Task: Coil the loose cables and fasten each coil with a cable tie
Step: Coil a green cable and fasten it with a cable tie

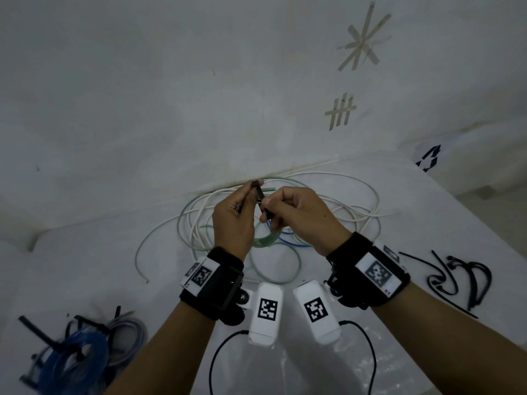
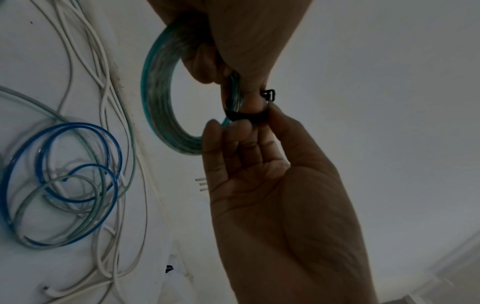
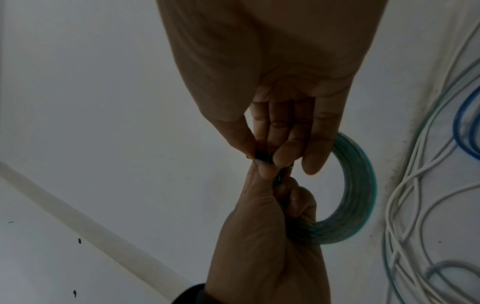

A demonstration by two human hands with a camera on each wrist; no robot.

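My left hand grips a small coil of teal cable in its fist above the white table. A black cable tie is looped round the coil just past the left thumb. My right hand pinches the tie's strap between thumb and fingertips. In the left wrist view the coil hangs from the left hand, and the right hand holds the tie. The right wrist view shows the same pinch beside the coil.
Loose white cables, a blue cable and a pale green loop lie tangled under my hands against the wall. Tied blue coils sit at the front left. Several spare black ties lie at the right.
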